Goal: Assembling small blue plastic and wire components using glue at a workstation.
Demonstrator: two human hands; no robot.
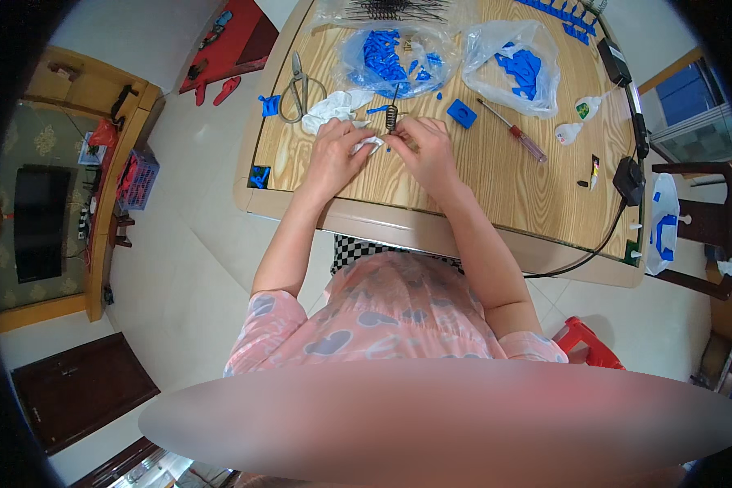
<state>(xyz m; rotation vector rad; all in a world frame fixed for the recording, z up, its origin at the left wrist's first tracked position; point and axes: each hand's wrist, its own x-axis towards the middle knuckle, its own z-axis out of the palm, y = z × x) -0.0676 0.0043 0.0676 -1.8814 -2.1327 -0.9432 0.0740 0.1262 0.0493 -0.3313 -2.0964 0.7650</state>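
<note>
My left hand (332,159) is closed on a small piece of white tissue (371,144) near the table's front edge. Close beside it, my right hand (425,156) pinches the lower end of a black coiled wire (392,119), which stands roughly upright between the two hands. Exactly what the right fingertips cover is hidden. A crumpled white cloth (332,107) lies just beyond my left hand, with metal scissors (297,96) left of it. Beyond the right hand are a flat blue block (461,114) and a screwdriver with a clear reddish handle (527,143).
Open plastic bags hold small blue pieces (381,54) and larger blue pieces (520,71). Black wires (394,10) lie at the far edge. A small tube (595,172) and a black adapter with a cable (629,180) sit at the right edge. A red stool (587,343) stands below.
</note>
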